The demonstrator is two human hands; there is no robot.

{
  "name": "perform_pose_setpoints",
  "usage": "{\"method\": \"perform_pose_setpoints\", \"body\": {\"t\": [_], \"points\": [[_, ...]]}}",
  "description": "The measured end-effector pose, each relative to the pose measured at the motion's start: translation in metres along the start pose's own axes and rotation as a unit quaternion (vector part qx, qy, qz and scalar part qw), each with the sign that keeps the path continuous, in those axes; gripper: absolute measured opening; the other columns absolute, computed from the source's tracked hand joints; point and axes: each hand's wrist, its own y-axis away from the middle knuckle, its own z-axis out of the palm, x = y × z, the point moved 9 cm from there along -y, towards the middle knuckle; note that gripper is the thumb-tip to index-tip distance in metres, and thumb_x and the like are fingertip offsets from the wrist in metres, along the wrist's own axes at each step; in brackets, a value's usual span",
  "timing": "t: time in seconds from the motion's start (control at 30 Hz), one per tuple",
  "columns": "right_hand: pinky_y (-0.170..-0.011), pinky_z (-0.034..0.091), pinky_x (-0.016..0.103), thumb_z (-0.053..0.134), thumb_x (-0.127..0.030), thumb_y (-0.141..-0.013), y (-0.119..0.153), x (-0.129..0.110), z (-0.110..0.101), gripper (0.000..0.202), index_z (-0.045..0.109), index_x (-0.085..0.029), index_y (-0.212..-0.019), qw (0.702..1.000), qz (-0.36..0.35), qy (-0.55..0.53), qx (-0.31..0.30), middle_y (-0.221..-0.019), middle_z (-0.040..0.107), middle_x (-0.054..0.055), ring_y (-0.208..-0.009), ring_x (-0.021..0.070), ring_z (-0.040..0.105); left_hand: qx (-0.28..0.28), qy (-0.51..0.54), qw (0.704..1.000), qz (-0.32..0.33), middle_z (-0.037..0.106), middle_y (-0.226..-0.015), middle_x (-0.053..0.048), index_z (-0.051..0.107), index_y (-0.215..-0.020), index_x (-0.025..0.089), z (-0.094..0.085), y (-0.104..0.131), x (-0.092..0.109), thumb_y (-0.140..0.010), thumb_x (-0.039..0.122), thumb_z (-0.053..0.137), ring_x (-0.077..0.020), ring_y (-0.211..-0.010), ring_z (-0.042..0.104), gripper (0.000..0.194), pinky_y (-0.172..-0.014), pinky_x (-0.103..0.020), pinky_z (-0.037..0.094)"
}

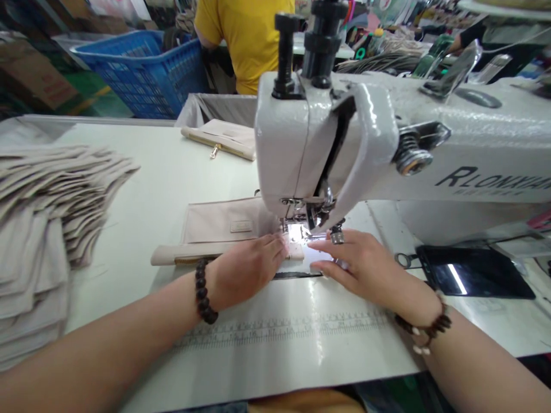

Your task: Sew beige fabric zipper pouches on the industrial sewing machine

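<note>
Under the head of a white sewing machine point(301, 143) lies a beige wallet piece point(206, 221) with a small label plate and a zipped strip along its near edge. My left hand point(247, 267) rests over this strip, its fingers together and closed on the edge beside the lit needle area. The thumb side is partly hidden. To the right of the presser foot, my right hand point(365, 264) has its fingers apart, thumb and forefinger stretched toward the metal plate, with nothing held. The fabric's right end stops just short of those fingertips.
A pile of beige fabric pieces point(38, 229) covers the table's left side. Behind the work lies another beige zipped wallet point(221, 137). A black phone point(473, 272) and scissors point(403, 260) are at right. Beyond are a blue basket point(146, 74) and a person in yellow point(253, 40).
</note>
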Motion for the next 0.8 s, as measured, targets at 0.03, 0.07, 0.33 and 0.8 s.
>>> {"method": "perform_pose_setpoints", "body": {"t": [0.03, 0.07, 0.33, 0.8], "points": [[-0.055, 0.031, 0.026, 0.047, -0.036, -0.086, 0.0, -0.006, 0.004, 0.027, 0.061, -0.016, -0.095, 1.0, -0.012, 0.028, 0.009, -0.071, 0.058, 0.003, -0.063, 0.0139, 0.05, 0.003, -0.002, 1.0, -0.004, 0.063, -0.101, -0.012, 0.059, -0.098, 0.005, 0.0, -0.001, 0.0, -0.078, 0.005, 0.043, -0.0186, -0.094, 0.058, 0.025, -0.087, -0.027, 0.044], [-0.053, 0.029, 0.026, 0.048, -0.036, -0.085, -0.001, -0.011, 0.011, 0.029, 0.059, -0.015, -0.101, 0.998, -0.026, 0.051, 0.002, -0.071, 0.058, 0.003, -0.061, 0.0144, 0.05, 0.008, 0.002, 1.0, -0.01, 0.064, -0.098, -0.011, 0.059, -0.097, 0.006, -0.001, -0.002, -0.002, -0.078, 0.005, 0.043, -0.018, -0.091, 0.059, 0.025, -0.085, -0.026, 0.044], [-0.049, 0.023, 0.025, 0.045, -0.037, -0.086, -0.011, -0.007, 0.037, 0.031, 0.055, -0.016, -0.107, 0.991, 0.021, 0.113, -0.066, -0.071, 0.06, 0.003, -0.06, 0.0139, 0.05, 0.013, 0.083, 0.994, -0.063, 0.063, -0.097, -0.009, 0.058, -0.097, 0.008, 0.007, -0.003, -0.021, -0.081, 0.006, 0.044, -0.0158, -0.087, 0.06, 0.021, -0.077, -0.023, 0.049], [-0.059, 0.037, 0.027, 0.046, -0.038, -0.085, -0.016, 0.004, 0.039, 0.038, 0.05, -0.015, -0.115, 0.994, 0.054, 0.071, -0.062, -0.084, 0.064, 0.006, -0.074, 0.0187, 0.058, -0.013, 0.164, 0.981, -0.101, 0.061, -0.095, -0.008, 0.056, -0.093, 0.01, 0.023, -0.008, -0.038, -0.085, 0.009, 0.043, -0.0166, -0.088, 0.059, 0.016, -0.079, -0.025, 0.048]]}}
